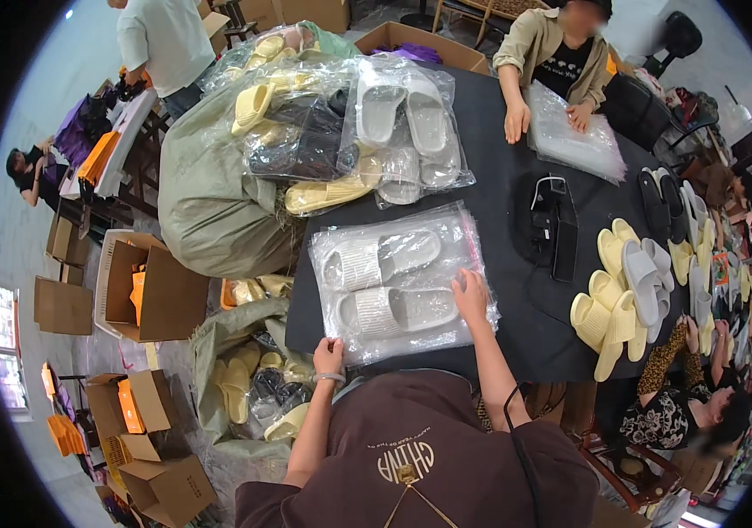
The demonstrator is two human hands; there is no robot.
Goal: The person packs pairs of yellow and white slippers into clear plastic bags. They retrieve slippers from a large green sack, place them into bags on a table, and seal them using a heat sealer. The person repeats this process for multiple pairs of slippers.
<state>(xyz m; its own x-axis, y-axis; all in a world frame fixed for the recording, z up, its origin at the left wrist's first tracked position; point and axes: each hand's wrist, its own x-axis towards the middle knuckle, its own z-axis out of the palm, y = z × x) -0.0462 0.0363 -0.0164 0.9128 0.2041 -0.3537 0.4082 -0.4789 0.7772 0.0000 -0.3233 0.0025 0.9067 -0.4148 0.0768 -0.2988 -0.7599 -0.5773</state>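
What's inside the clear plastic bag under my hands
The clear plastic bag holds two pale grey slides, lying side by side. Their soles face down and cannot be seen.

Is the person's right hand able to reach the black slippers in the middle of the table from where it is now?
Probably yes. The right hand rests on the bagged grey slippers, and only bare black table lies between it and the black slippers.
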